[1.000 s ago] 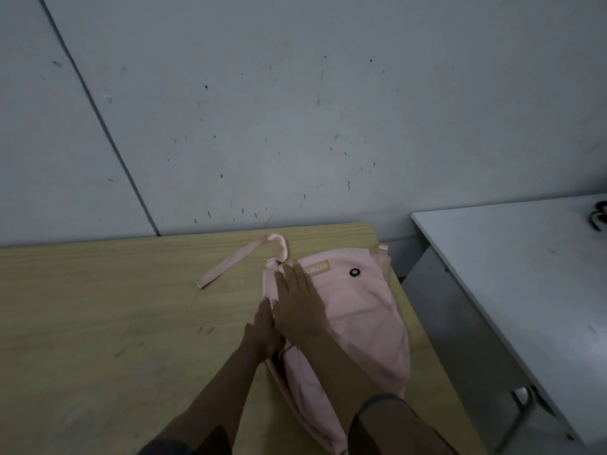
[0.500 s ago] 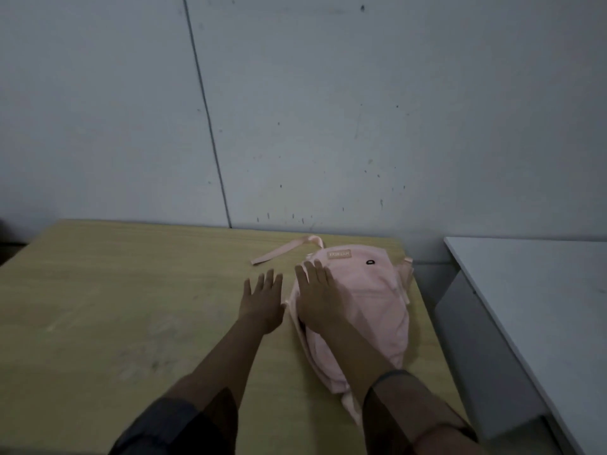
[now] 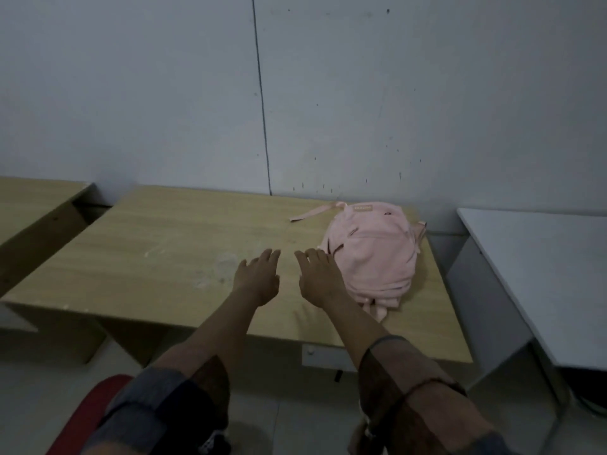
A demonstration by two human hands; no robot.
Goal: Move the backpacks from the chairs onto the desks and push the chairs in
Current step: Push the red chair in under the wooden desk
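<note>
showing red chair (image 3: 83,418) cut off, blurred

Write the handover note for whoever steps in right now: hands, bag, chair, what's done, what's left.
Left hand: open, empty, above the wooden desk.
Right hand: open, empty, beside the pink backpack; whether it touches the bag cannot be told.
Done: the backpack lies flat on the desk's right end, near the wall.
Left: a red chair seat shows at lower left, not pushed in. Other backpacks and chairs are out of view.
</note>
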